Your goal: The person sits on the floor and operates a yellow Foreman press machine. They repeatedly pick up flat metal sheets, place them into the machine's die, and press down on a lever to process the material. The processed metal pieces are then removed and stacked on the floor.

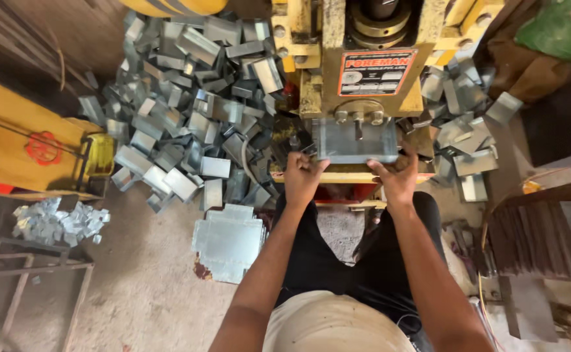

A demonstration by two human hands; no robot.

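- Your left hand [303, 177] grips the near left edge of a flat metal sheet [357, 140].
- Your right hand [396, 177] grips its near right edge.
- The sheet lies on the bed of a yellow press [364, 72], right under its ram.
- A big pile of bent metal pieces [188, 111] sits left of the press.
- A stack of flat blanks [228, 242] lies on the floor by your left arm.
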